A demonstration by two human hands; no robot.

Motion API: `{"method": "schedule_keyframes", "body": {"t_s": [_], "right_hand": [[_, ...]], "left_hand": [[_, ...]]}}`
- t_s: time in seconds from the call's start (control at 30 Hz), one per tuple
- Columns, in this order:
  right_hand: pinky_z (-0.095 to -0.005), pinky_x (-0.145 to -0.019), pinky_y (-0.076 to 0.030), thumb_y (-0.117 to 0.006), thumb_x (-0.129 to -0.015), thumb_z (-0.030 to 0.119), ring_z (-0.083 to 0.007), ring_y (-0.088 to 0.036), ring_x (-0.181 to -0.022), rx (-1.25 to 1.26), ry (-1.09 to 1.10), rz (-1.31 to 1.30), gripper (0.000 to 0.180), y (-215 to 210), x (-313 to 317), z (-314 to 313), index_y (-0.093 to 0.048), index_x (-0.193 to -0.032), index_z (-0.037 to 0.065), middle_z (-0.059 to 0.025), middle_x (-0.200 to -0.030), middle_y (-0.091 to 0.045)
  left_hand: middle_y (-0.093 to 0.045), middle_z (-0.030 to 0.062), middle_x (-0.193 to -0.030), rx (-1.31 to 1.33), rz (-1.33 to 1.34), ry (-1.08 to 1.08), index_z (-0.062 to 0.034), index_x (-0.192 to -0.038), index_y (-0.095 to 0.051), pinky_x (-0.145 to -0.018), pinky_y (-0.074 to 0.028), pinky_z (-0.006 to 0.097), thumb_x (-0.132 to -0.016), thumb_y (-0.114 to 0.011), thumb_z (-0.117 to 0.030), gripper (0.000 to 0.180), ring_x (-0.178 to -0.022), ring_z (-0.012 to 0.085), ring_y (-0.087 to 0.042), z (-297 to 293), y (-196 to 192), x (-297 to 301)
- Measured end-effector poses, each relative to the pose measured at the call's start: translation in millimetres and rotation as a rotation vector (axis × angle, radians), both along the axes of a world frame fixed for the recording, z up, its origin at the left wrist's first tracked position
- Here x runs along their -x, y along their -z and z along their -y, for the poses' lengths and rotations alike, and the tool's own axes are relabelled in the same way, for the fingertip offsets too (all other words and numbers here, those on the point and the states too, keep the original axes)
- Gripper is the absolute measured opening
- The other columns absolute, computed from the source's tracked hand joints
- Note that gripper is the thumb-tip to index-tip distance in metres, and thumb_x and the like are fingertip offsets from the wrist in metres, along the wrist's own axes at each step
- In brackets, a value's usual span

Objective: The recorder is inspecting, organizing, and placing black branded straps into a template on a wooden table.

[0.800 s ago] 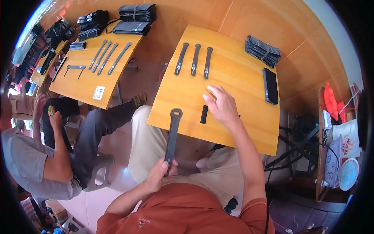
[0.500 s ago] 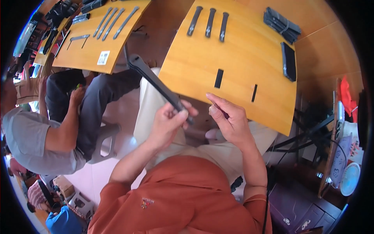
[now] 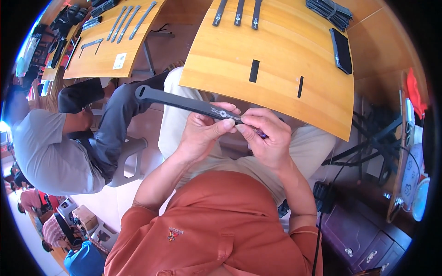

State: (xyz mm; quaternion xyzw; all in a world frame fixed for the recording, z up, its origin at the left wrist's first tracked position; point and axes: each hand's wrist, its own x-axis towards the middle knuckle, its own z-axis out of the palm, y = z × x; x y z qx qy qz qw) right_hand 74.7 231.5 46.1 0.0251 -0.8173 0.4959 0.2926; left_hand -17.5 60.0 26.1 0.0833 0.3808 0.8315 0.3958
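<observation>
A long strap (image 3: 184, 102) sits in both hands over the person's lap, just in front of the near table (image 3: 276, 92). The left hand (image 3: 202, 133) is beside the right hand (image 3: 267, 138). Two small strips (image 3: 254, 71) lie on the table. Three straps (image 3: 238, 11) lie at its far edge. Another person (image 3: 60, 138) sits to the left.

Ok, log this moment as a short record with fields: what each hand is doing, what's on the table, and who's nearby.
left hand: left hand grips the long flat dark grey strap near one end
right hand: right hand pinches the same end
strap pose: held above the lap, its far end pointing left
table: yellow wooden table bears two short black strips, three more dark straps and a flat black pouch
nearby: seated person in a grey shirt at left
</observation>
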Motion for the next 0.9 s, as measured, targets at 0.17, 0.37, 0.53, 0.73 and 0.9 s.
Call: {"method": "schedule_keyframes", "body": {"t_s": [0.17, 0.37, 0.53, 0.73, 0.9], "right_hand": [[-0.0305, -0.064, -0.056, -0.081, -0.084, 0.0, -0.0205, -0.07, -0.076, 0.141, -0.026, 0.099, 0.023, 3.8, -6.6, -3.0, -0.07, -0.104, -0.002, -0.0117, -0.096, -0.069], [-0.0359, -0.069, -0.055, -0.069, -0.098, 0.013, -0.0278, -0.071, -0.081, 0.063, -0.066, 0.194, 0.026, -16.4, -16.4, -9.2, -0.067, -0.119, -0.002, -0.0157, -0.104, -0.07], [-0.0378, -0.068, -0.055, -0.065, -0.098, 0.01, -0.0324, -0.07, -0.081, 0.0, -0.069, 0.316, 0.025, -15.5, -33.9, -17.4, -0.068, -0.121, 0.0, -0.0155, -0.1, -0.071], [-0.0385, -0.066, -0.055, -0.069, -0.089, 0.002, -0.03, -0.07, -0.078, -0.151, -0.032, 0.261, 0.031, -16.1, -38.3, -20.2, -0.07, -0.12, 0.005, -0.0108, -0.092, -0.073], [-0.0374, -0.064, -0.055, -0.071, -0.086, 0.001, -0.0277, -0.07, -0.076, -0.192, -0.012, 0.24, 0.032, -13.8, -39.3, -20.8, -0.072, -0.118, 0.006, -0.0088, -0.089, -0.074]], "left_hand": [[-0.072, 0.0112, -0.117, 0.083, -0.076, 0.057, -0.0002, -0.127, -0.066, -0.089, -0.06, 0.032, -0.093, -0.073, 0.002, 0.034, -0.103, 0.0162, -0.069, -5.6, -2.1, -0.5], [-0.073, 0.0111, -0.114, 0.126, -0.091, 0.075, -0.0005, -0.126, -0.066, -0.089, -0.06, 0.031, -0.092, -0.072, 0.004, 0.035, -0.1, 0.0165, -0.071, -4.5, 5.4, -0.3], [-0.074, 0.012, -0.114, 0.123, -0.157, 0.074, -0.0007, -0.125, -0.067, -0.088, -0.061, 0.031, -0.09, -0.074, 0.006, 0.036, -0.099, 0.0174, -0.072, -5.7, 2.9, -1.7], [-0.074, 0.0115, -0.113, 0.159, -0.222, 0.085, -0.0011, -0.123, -0.068, -0.088, -0.061, 0.03, -0.089, -0.075, 0.006, 0.036, -0.099, 0.0164, -0.072, -6.7, 4.2, -2.4], [-0.074, 0.0106, -0.113, 0.167, -0.276, 0.078, -0.0013, -0.121, -0.07, -0.087, -0.06, 0.028, -0.088, -0.077, 0.006, 0.035, -0.099, 0.0145, -0.071, -7.2, 5.1, -1.4]]}}
